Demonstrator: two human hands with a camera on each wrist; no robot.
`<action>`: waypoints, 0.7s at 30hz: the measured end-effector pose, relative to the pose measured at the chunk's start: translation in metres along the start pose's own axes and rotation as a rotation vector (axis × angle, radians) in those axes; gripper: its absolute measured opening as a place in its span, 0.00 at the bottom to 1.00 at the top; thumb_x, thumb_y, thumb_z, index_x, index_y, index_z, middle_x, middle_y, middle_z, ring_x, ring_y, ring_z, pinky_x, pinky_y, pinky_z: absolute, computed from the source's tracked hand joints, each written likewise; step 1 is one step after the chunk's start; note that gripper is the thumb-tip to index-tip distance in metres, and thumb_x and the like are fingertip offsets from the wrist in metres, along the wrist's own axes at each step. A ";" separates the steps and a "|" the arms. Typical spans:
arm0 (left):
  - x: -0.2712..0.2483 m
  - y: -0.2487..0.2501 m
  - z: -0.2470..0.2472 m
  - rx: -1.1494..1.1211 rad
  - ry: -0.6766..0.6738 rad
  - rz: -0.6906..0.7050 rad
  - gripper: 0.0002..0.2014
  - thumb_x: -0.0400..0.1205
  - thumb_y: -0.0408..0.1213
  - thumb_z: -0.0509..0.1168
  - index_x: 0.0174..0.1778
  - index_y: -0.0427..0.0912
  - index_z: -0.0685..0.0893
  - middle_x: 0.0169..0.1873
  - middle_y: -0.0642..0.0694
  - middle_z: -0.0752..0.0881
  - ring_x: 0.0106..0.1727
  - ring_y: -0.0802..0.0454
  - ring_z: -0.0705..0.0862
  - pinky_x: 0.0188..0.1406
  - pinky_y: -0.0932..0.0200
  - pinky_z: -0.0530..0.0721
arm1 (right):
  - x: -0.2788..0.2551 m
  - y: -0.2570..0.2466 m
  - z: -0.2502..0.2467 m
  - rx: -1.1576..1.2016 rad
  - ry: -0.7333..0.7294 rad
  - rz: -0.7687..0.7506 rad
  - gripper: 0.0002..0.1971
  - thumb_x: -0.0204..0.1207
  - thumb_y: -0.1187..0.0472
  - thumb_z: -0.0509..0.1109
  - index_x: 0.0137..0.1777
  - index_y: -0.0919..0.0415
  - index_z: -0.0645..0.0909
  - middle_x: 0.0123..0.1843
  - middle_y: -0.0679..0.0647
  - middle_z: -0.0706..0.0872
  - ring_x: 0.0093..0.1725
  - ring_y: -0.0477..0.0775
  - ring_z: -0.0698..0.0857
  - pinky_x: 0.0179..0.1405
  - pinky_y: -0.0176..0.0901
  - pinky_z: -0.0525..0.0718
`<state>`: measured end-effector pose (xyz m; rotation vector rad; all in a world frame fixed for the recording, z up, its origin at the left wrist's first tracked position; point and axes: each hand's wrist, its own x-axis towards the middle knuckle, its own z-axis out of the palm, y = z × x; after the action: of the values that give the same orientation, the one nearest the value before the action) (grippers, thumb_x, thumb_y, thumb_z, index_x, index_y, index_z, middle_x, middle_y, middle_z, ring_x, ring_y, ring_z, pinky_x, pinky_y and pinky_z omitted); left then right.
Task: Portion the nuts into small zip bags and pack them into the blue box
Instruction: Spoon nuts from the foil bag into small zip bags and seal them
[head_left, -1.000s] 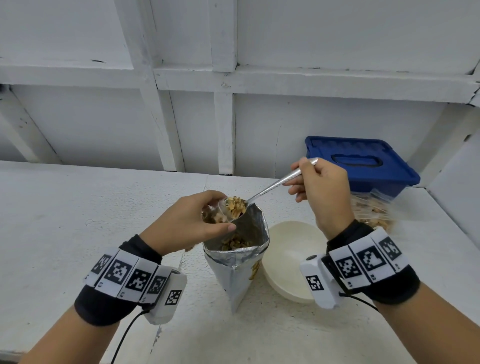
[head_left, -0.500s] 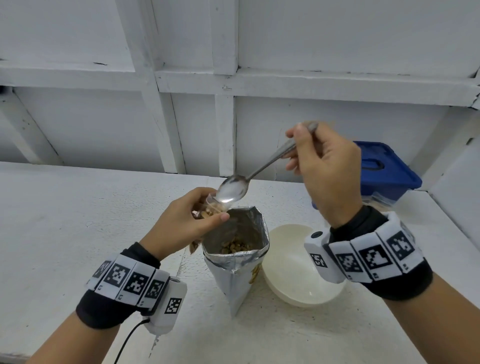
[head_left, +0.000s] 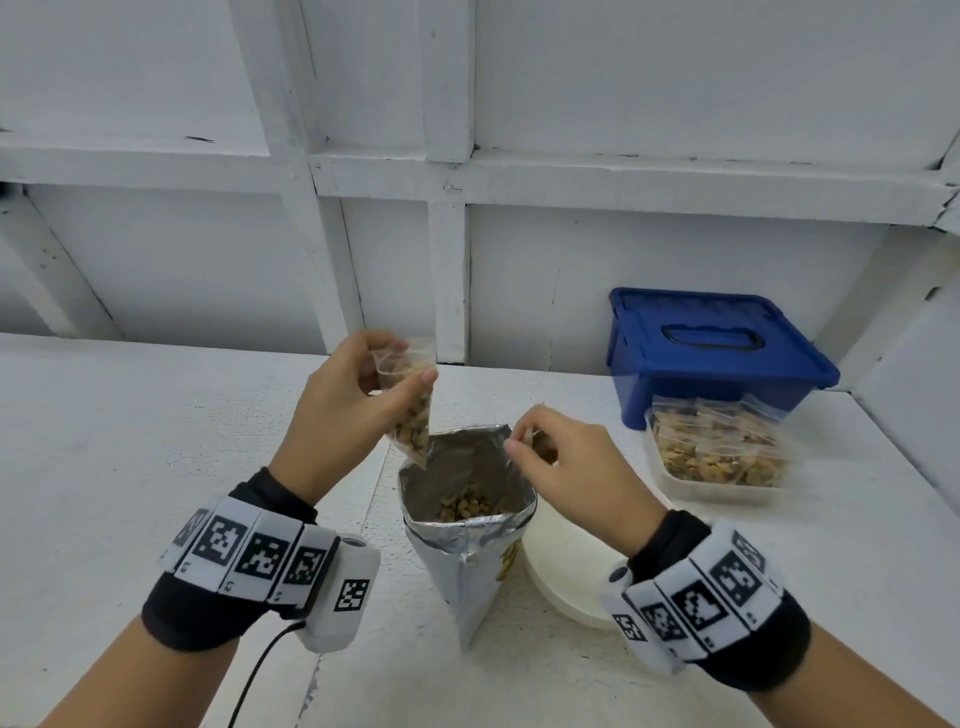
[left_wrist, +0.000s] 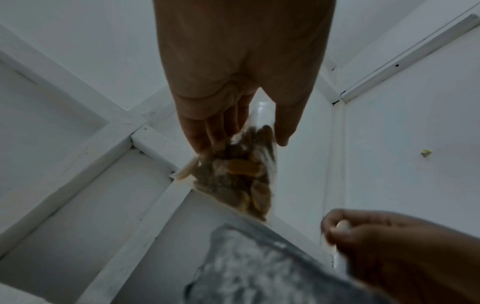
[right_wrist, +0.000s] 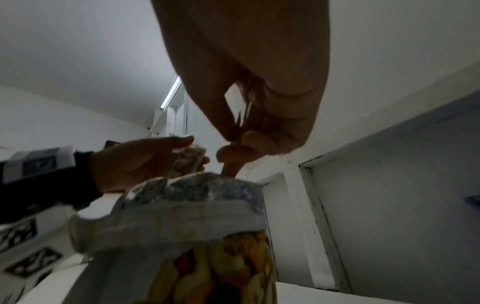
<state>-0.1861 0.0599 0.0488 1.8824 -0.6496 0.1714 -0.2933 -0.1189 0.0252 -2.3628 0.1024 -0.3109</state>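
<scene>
Now, L to R. Left hand (head_left: 358, 410) pinches a small zip bag (head_left: 410, 410) near its open top, thumb in front, fingers behind; bag is part full of nuts and hangs just above the left rim of the foil pouch (head_left: 467, 525). Bag's long axis runs near vertical, mouth up, bottom corner pointing down toward the pouch mouth, tilted a bit right at the bottom. Pouch stands upright, open, more nuts (head_left: 470, 504) inside. Right hand (head_left: 563, 467) sits at the pouch's right rim, fingers curled narrow, thumb and forefinger pinched; on what, can't tell, maybe the rim or something thin and clear. Behind it a white bowl (head_left: 563, 582), then a clear tub (head_left: 722, 452) of filled bags, then the blue box (head_left: 711, 353), lid on.

Step looks like sealing this bag. To do it well: keep mouth up so nothing spills, bring right hand over, press zip strip flat end to end, squeeze air out first.
</scene>
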 end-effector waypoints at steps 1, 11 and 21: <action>0.000 0.004 0.002 -0.011 0.018 0.004 0.16 0.72 0.43 0.73 0.52 0.44 0.78 0.39 0.57 0.85 0.35 0.72 0.83 0.32 0.78 0.78 | 0.001 0.001 0.001 -0.079 0.006 -0.025 0.07 0.79 0.52 0.64 0.48 0.54 0.79 0.41 0.49 0.85 0.43 0.48 0.81 0.44 0.40 0.79; -0.003 0.033 0.030 -0.329 -0.105 -0.064 0.21 0.62 0.51 0.71 0.47 0.49 0.74 0.36 0.49 0.89 0.37 0.59 0.87 0.36 0.68 0.83 | 0.016 -0.020 -0.006 0.143 0.063 -0.085 0.11 0.74 0.55 0.71 0.55 0.57 0.82 0.45 0.48 0.86 0.45 0.43 0.82 0.46 0.30 0.77; -0.002 0.027 0.027 -0.447 -0.165 -0.065 0.05 0.74 0.38 0.65 0.39 0.41 0.84 0.32 0.50 0.90 0.37 0.55 0.88 0.34 0.61 0.87 | 0.015 -0.014 -0.024 0.377 0.005 -0.027 0.12 0.76 0.56 0.69 0.58 0.55 0.83 0.48 0.45 0.88 0.47 0.38 0.85 0.47 0.28 0.82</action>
<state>-0.2065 0.0294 0.0594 1.4914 -0.6734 -0.1632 -0.2853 -0.1273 0.0549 -1.9906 0.0120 -0.3189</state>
